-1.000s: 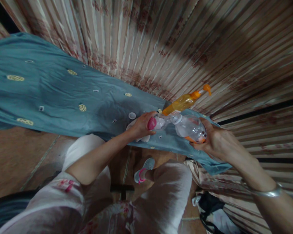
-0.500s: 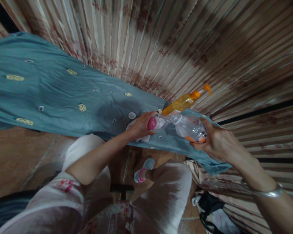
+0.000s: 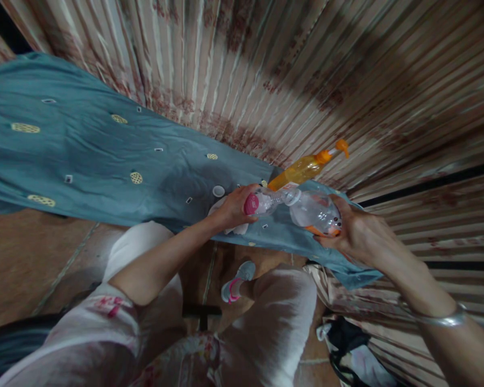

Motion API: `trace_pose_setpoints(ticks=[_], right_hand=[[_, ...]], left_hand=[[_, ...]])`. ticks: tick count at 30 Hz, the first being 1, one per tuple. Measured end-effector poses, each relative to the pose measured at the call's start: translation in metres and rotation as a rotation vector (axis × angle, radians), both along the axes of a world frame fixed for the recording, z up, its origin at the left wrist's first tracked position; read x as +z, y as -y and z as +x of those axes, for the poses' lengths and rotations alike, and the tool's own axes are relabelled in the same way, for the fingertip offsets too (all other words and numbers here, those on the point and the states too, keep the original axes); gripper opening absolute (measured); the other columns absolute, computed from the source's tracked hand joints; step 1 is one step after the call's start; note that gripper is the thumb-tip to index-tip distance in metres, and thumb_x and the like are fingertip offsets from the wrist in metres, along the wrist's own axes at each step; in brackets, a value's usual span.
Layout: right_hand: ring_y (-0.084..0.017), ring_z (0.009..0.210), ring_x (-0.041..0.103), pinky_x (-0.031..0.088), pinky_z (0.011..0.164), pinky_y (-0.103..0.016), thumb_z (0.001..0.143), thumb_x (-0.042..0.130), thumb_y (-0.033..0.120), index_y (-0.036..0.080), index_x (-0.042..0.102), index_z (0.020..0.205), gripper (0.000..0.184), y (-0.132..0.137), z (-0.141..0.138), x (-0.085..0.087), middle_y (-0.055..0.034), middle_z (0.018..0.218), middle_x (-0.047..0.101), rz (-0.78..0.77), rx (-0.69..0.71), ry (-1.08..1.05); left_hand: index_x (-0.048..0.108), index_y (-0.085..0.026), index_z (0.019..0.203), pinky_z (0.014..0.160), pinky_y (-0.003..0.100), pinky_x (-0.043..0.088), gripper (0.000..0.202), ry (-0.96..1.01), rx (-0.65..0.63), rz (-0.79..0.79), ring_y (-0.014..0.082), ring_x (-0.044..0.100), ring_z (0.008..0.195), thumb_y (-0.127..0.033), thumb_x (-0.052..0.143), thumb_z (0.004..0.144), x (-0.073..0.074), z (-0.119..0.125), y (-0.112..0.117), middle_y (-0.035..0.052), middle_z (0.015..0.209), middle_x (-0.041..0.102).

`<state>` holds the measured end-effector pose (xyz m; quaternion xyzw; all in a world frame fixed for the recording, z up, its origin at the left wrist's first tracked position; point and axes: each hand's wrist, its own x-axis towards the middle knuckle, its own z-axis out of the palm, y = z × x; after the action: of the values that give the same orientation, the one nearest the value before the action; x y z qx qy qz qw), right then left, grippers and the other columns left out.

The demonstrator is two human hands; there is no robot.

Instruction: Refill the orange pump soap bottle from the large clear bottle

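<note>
My left hand (image 3: 230,208) is closed round a small clear bottle (image 3: 266,202) with a pink end (image 3: 250,205). My right hand (image 3: 357,232) grips a larger clear plastic bottle (image 3: 314,211) with an orange band, tilted on its side. The two bottles meet mouth to mouth between my hands, above a teal cloth (image 3: 105,156). A white rag (image 3: 236,229) shows under my left hand. A small white cap (image 3: 218,191) lies on the cloth just left of that hand.
An orange pump bottle (image 3: 302,169) stands behind the two bottles, against a striped floral curtain (image 3: 290,70). My knees in white trousers (image 3: 274,317) and a shoe (image 3: 236,282) are below. A dark bag (image 3: 347,344) lies on the floor at the right.
</note>
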<state>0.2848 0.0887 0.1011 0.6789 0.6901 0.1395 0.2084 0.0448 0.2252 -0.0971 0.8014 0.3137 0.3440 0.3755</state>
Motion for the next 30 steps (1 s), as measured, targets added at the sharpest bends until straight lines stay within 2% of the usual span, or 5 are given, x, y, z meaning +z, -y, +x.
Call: trace_pose_setpoints(ticks=[7, 13, 17, 24, 30], right_hand=[[-0.036, 0.073, 0.078, 0.053, 0.060, -0.038, 0.087, 0.074, 0.057, 0.013, 0.053, 0.155, 0.083, 0.001, -0.001, 0.001, -0.0092, 0.086, 0.082, 0.015, 0.015, 0.018], [-0.038, 0.078, 0.079, 0.055, 0.063, -0.039, 0.089, 0.073, 0.057, 0.011, 0.053, 0.156, 0.084, 0.000, -0.005, 0.004, -0.0122, 0.089, 0.083, -0.003, 0.007, -0.011], [-0.037, 0.077, 0.078, 0.053, 0.062, -0.038, 0.089, 0.073, 0.057, 0.011, 0.051, 0.158, 0.086, -0.001, -0.006, 0.005, -0.0111, 0.088, 0.082, -0.020, -0.029, -0.006], [-0.036, 0.078, 0.079, 0.055, 0.064, -0.038, 0.089, 0.075, 0.055, 0.012, 0.052, 0.157, 0.084, 0.000, -0.004, 0.003, -0.0109, 0.089, 0.082, 0.002, 0.006, -0.002], [-0.036, 0.075, 0.078, 0.052, 0.061, -0.037, 0.090, 0.074, 0.058, 0.011, 0.051, 0.158, 0.085, 0.000, -0.004, 0.001, -0.0090, 0.084, 0.082, 0.006, 0.008, 0.014]], left_hand=[[0.055, -0.015, 0.155, 0.124, 0.061, 0.053, 0.092, 0.006, -0.001, -0.003, 0.0405, 0.068, 0.142, -0.022, 0.095, 0.073, -0.004, -0.001, -0.001, 0.0209, 0.156, 0.068], [0.057, -0.021, 0.153, 0.124, 0.058, 0.053, 0.091, 0.043, -0.003, 0.010, 0.0383, 0.068, 0.142, -0.023, 0.096, 0.071, -0.008, 0.000, -0.003, 0.0169, 0.158, 0.068], [0.057, -0.022, 0.153, 0.123, 0.057, 0.054, 0.090, 0.046, 0.002, -0.002, 0.0375, 0.069, 0.141, -0.022, 0.095, 0.072, -0.005, -0.002, -0.002, 0.0152, 0.155, 0.070], [0.058, -0.015, 0.151, 0.124, 0.057, 0.054, 0.089, 0.018, -0.001, -0.028, 0.0402, 0.068, 0.141, -0.018, 0.095, 0.071, 0.004, -0.003, 0.001, 0.0188, 0.154, 0.069], [0.058, -0.018, 0.151, 0.124, 0.058, 0.053, 0.088, 0.034, 0.002, -0.020, 0.0394, 0.068, 0.141, -0.015, 0.095, 0.071, 0.001, -0.002, 0.001, 0.0170, 0.154, 0.069]])
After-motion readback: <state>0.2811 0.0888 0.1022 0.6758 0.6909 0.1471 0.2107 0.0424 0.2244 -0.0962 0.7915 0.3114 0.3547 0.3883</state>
